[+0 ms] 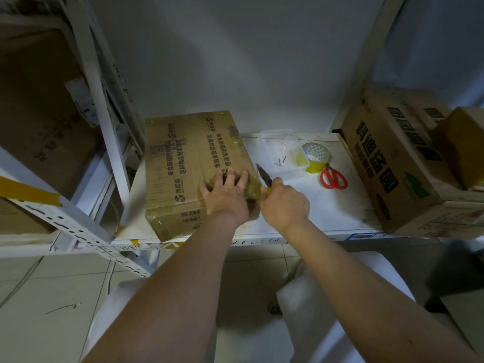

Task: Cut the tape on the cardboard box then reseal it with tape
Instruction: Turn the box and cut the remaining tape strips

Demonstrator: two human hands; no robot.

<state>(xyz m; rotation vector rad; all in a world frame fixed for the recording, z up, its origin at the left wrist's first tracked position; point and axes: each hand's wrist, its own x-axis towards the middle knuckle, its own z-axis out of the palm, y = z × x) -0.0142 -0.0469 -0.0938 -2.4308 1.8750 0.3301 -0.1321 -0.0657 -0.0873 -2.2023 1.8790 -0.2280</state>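
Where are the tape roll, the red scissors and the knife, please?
tape roll (315,156), head view, on its yellow outer band.
red scissors (334,178), head view, on the handle loops.
knife (264,175), head view, on the blade above the right hand.

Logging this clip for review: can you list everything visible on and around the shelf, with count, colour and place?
cardboard box: one, brown, taped, printed text on top, left part of the white shelf.
knife: one, dark blade, yellow at the handle, at the box's right edge.
tape roll: one, yellowish, on the shelf behind the scissors.
scissors: one pair, red handles, lying right of centre.
plastic container: one, clear, beside the tape roll, small nails inside.
large boxes: at least two, brown, right end of the shelf.
stored boxes: several, brown, in the left rack.
left hand: pressed flat on the box's near right corner.
right hand: grips the knife.
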